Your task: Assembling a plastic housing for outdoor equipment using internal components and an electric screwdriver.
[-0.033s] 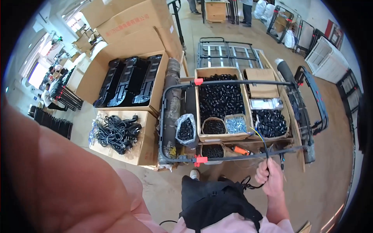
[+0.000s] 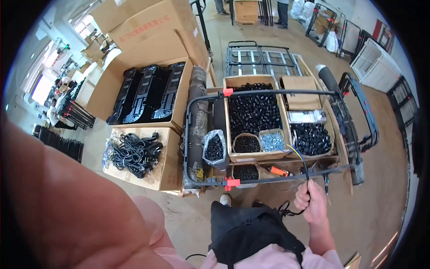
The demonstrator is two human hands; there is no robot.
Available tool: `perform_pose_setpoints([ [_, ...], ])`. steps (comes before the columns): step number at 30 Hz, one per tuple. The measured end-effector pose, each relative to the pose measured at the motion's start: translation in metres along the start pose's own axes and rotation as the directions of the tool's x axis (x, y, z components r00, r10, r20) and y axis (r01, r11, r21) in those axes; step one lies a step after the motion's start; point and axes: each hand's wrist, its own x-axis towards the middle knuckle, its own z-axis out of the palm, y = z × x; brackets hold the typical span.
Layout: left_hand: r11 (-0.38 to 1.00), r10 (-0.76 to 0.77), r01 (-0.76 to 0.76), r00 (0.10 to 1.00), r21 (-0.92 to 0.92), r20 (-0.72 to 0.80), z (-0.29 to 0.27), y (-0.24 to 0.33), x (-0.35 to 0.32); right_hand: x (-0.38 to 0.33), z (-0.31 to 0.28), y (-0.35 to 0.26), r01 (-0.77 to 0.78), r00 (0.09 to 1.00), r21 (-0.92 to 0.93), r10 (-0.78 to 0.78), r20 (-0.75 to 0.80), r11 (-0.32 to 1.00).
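My right hand (image 2: 313, 202) is closed around a black power cable (image 2: 306, 167), just beyond the near bar of a dark metal tube frame (image 2: 264, 180). The cable's stripped end points up, with yellow and blue wires (image 2: 293, 149) spreading from it, and a loop of it hangs below the fist. My left arm (image 2: 76, 197) is raised very close to the camera and fills the lower left; its fingers cannot be made out. Red clips (image 2: 233, 182) sit on the frame, which lies over the parts boxes.
A wooden-edged box of black plastic caps (image 2: 255, 110) holds small trays of dark screws (image 2: 247, 144) and silver screws (image 2: 271, 141). An orange-handled tool (image 2: 278, 171) lies near the front. Coiled power cords (image 2: 134, 154) rest on a carton at left, below a box of black mouldings (image 2: 150, 94).
The whole view has shifted very slightly. My right hand keeps its grip on the cable, and my left arm stays raised.
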Motion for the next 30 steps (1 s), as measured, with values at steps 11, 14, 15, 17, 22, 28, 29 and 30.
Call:
perform_pose_setpoints([
  [11, 0.986, -0.113, 0.118, 0.993, -0.117, 0.046, -0.008, 0.022, -0.015, 0.017, 0.013, 0.021, -0.017, 0.990, -0.114, 0.033, 0.139, 0.993],
  [14, 0.978, -0.085, 0.095, 0.995, -0.186, 0.059, 0.015, 0.046, -0.023, 0.015, 0.002, 0.032, -0.004, 0.988, -0.075, 0.015, 0.151, 0.997],
  [15, 0.945, -0.111, 0.159, 0.978, -0.286, 0.177, 0.013, 0.037, -0.046, 0.011, 0.004, 0.034, -0.015, 0.980, -0.054, 0.025, 0.196, 0.998],
  [17, 0.826, -0.531, 0.563, 0.786, -0.011, 0.317, 0.037, 0.034, -0.132, 0.005, 0.000, 0.038, -0.014, 0.974, -0.066, 0.028, 0.223, 0.998],
  [22, 0.705, -0.635, 0.709, 0.609, 0.034, 0.475, 0.070, 0.020, -0.265, -0.003, -0.006, 0.055, -0.059, 0.898, -0.084, 0.089, 0.432, 0.995],
  [28, -0.176, -0.617, 0.946, 0.109, -0.272, 0.779, 0.071, 0.050, -0.301, 0.002, -0.022, 0.077, -0.174, 0.847, -0.153, 0.227, 0.481, 0.973],
  [29, -0.240, -0.647, 0.911, 0.108, -0.336, 0.755, 0.068, 0.061, -0.299, 0.003, -0.024, 0.082, -0.183, 0.865, -0.160, 0.236, 0.443, 0.970],
  [30, -0.299, -0.674, 0.867, 0.104, -0.399, 0.731, 0.065, 0.070, -0.300, 0.004, -0.025, 0.086, -0.190, 0.860, -0.168, 0.246, 0.447, 0.967],
])
